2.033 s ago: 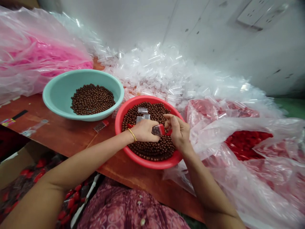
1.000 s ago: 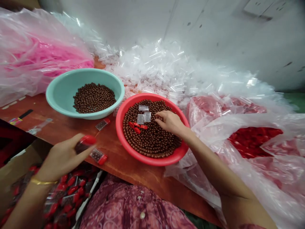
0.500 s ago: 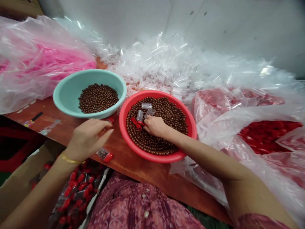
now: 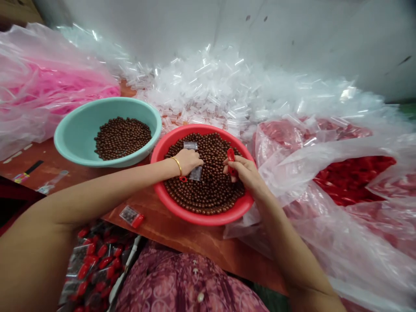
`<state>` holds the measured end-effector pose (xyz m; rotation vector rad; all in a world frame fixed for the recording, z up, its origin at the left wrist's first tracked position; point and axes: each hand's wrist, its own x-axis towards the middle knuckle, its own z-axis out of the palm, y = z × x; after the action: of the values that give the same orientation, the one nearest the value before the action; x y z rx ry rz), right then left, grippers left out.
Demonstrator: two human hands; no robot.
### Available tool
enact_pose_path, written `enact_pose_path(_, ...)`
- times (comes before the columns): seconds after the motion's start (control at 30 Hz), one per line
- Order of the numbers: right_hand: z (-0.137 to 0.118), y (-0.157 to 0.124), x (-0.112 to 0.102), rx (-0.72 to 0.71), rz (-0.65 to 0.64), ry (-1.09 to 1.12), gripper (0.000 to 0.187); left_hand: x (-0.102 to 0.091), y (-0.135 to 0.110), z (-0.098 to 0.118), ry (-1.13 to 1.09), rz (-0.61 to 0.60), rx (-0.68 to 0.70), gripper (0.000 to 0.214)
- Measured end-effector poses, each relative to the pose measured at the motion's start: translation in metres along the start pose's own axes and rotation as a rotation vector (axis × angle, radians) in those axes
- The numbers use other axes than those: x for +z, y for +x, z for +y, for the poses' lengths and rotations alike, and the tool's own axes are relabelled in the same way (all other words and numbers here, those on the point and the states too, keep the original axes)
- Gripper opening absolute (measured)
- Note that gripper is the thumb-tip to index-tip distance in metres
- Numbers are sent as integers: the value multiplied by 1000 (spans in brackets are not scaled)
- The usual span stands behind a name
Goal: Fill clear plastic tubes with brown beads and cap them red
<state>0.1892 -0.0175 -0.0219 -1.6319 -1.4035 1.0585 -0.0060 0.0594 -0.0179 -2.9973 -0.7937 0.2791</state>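
In the red basin [image 4: 158,182] lie many small brown balls [image 4: 208,199]. My left hand [image 4: 188,162], with a gold bangle at the wrist, reaches in with its fingers bent together and pointing down. A small clear plastic container [image 4: 196,173] shows right below these fingers; what they grip is hidden. Another clear container [image 4: 190,145] lies on the balls just beyond the hand, and a red cap [image 4: 183,178] is partly visible under the wrist. At the basin's right side, my right hand [image 4: 243,171] pinches a red plastic cap [image 4: 231,155] above the balls.
A teal basin [image 4: 73,138] with brown balls stands left. One filled, red-capped container [image 4: 131,216] lies at the table's front edge, above a box of similar containers [image 4: 97,264]. Clear containers [image 4: 208,82] are heaped behind. Bags hold pink pieces [image 4: 65,86] and red pieces [image 4: 354,177].
My left hand has moved from the table beside the teal basin into the red basin. My right hand has shifted to the basin's right side, lifting a red cap. The view has shifted slightly.
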Motion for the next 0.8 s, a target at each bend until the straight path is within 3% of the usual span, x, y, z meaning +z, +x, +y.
enact_pose_path(0.07, 5, 2, 0, 6, 38, 109, 20, 4, 0, -1, 45, 39, 137, 25)
enact_pose_path(0.17, 8, 5, 2, -70, 49, 2, 21, 9, 0, -1, 94, 112, 307, 25)
enact_pose_path(0.27, 9, 6, 2, -161, 40, -103, 22, 13, 1, 1, 124, 68, 396, 22)
enact_pose_path(0.33, 10, 4, 1, -190, 55, -98, 22, 13, 2, 4, 127, 2, 384, 21)
enact_pose_path(0.47, 7, 1, -1, -191, 84, -37, 23, -1, 2, 14, 63, -159, 96, 27)
enact_pose_path(0.6, 3, 0, -1, -147, 92, 66, 24, -12, 14, 29, -91, -298, -223, 18)
enact_pose_path(0.8, 4, 2, -1, -103, 153, 214, 22, 4, 50, 36, -422, -188, -390, 20)
